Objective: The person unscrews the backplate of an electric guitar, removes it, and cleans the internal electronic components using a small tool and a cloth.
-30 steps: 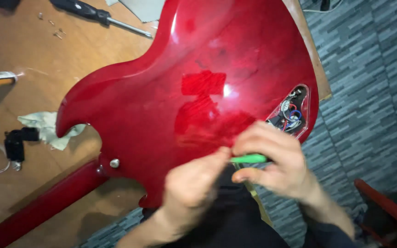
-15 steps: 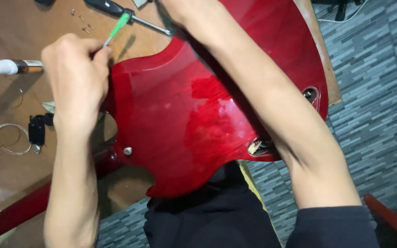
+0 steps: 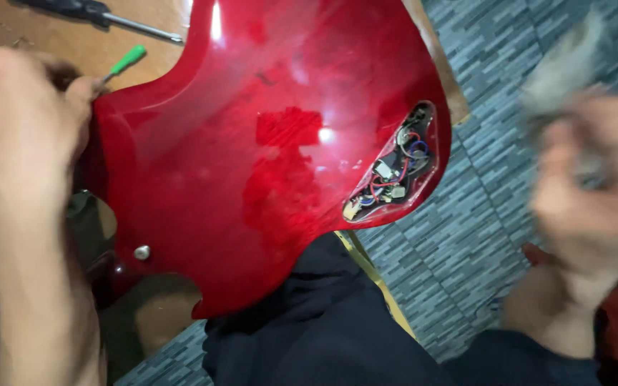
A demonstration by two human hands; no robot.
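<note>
While seen from the head camera, the red electric guitar body (image 3: pixel 252 164) lies back-up across the wooden workbench (image 3: pixel 51 43) and the person's lap, its open control cavity (image 3: pixel 393 166) showing coloured wiring. Left hand (image 3: pixel 26 132): fingers closed around a small green-handled screwdriver (image 3: pixel 124 61), beside the body's upper horn. Right hand (image 3: pixel 595 193): raised over the grey tiled floor (image 3: pixel 481 236), heavily blurred; grip cannot be told. Black-handled screwdriver (image 3: pixel 109 16): on the bench, top left.

Brown wooden tabletop (image 3: pixel 44 43), grey patterned brick-like floor (image 3: pixel 481 236), bright overhead light reflections
</note>
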